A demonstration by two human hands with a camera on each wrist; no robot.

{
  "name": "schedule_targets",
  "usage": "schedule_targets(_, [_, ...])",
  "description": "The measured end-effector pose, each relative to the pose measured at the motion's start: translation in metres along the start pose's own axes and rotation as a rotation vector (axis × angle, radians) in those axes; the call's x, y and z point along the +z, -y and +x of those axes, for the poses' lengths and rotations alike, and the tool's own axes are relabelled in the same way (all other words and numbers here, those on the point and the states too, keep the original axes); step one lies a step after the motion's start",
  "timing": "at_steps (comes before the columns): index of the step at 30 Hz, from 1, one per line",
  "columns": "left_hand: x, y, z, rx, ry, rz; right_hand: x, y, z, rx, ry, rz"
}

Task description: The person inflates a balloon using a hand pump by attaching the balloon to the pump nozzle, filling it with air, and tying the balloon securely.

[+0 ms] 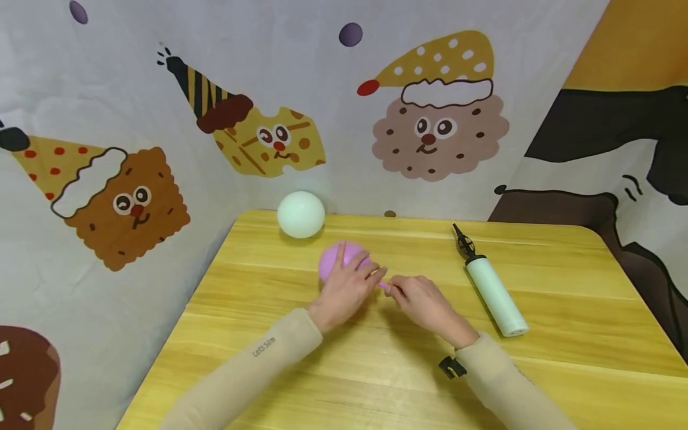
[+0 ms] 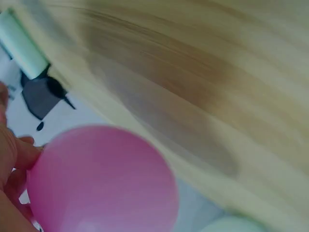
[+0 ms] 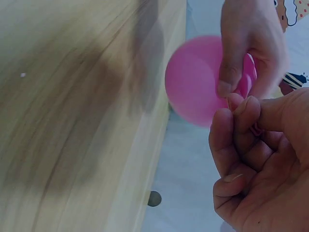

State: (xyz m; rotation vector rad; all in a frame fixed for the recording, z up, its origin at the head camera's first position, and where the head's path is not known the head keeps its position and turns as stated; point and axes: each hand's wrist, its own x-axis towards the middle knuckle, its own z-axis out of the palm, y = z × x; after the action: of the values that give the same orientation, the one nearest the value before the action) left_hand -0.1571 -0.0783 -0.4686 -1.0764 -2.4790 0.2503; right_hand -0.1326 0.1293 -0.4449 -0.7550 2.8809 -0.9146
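A round, inflated pink balloon (image 1: 328, 266) is held just above the wooden table in the head view. My left hand (image 1: 345, 289) lies over its near right side, and in the right wrist view the thumb and fingers of that hand grip it close to the neck. The balloon's thin neck (image 1: 382, 284) stretches to my right hand (image 1: 421, 301), which pinches its end between thumb and curled fingers. Those fingers hide the tip of the neck. In the left wrist view the pink balloon (image 2: 104, 181) looks smooth and full.
At the table's back left edge sits a mint-green balloon (image 1: 301, 215). A mint hand pump (image 1: 497, 295) with a black nozzle lies to the right of my right hand. Behind the wooden table (image 1: 376, 376) hangs a cloth (image 1: 344, 89) printed with cartoon biscuits.
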Motion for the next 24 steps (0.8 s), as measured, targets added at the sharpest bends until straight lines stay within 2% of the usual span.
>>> schedule_targets(4, [-0.005, -0.003, 0.004, -0.013, -0.022, -0.188, -0.001, 0.002, 0.000, -0.009, -0.008, -0.006])
schedule_targets(7, [-0.005, -0.005, 0.006, -0.038, -0.005, -0.323, -0.001, 0.002, -0.001, 0.007, 0.003, 0.000])
schedule_targets(11, [-0.003, -0.006, 0.007, -0.064, 0.037, -0.414, -0.001, 0.001, -0.003, 0.011, -0.016, -0.020])
schedule_targets(14, [-0.005, -0.007, 0.008, -0.076, 0.087, -0.443, -0.002, -0.002, -0.005, 0.011, -0.042, -0.056])
schedule_targets(18, [-0.007, -0.009, 0.008, -0.057, 0.147, -0.464, -0.003, -0.006, -0.008, 0.001, -0.061, -0.085])
schedule_targets(20, [-0.007, -0.008, 0.007, -0.021, 0.131, -0.420, -0.003, -0.008, -0.010, -0.013, -0.072, -0.095])
schedule_targets(24, [-0.002, -0.002, 0.006, 0.064, 0.029, -0.236, -0.003, -0.012, -0.014, -0.050, -0.108, -0.119])
